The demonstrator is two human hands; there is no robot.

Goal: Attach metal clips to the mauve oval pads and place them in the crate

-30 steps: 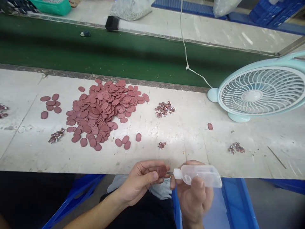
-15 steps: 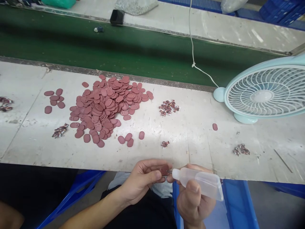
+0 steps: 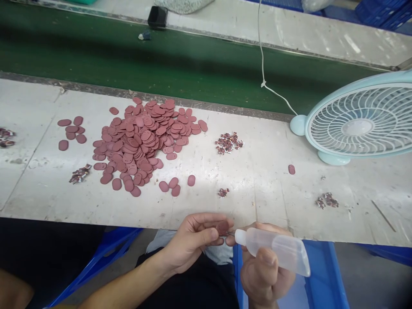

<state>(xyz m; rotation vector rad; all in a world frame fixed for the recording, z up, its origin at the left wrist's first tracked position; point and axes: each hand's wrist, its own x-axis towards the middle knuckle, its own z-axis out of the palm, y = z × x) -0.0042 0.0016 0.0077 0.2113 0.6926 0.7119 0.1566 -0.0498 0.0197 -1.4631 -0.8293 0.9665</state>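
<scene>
Left hand [image 3: 195, 238] is pinching one oval disc [image 3: 222, 227] at the table's [image 3: 128, 209] near edge, fingers clamped on it; right hand [image 3: 265, 279] is gripping one bottle [image 3: 288, 253]. Seven loose discs [image 3: 63, 145] are lying left of one heap [image 3: 138, 141].

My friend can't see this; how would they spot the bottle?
Find the pale table's near edge. There, the left hand holds a reddish oval. The right hand holds the bottle: unlike the oval, translucent, with a white neck and thin tip.
</scene>
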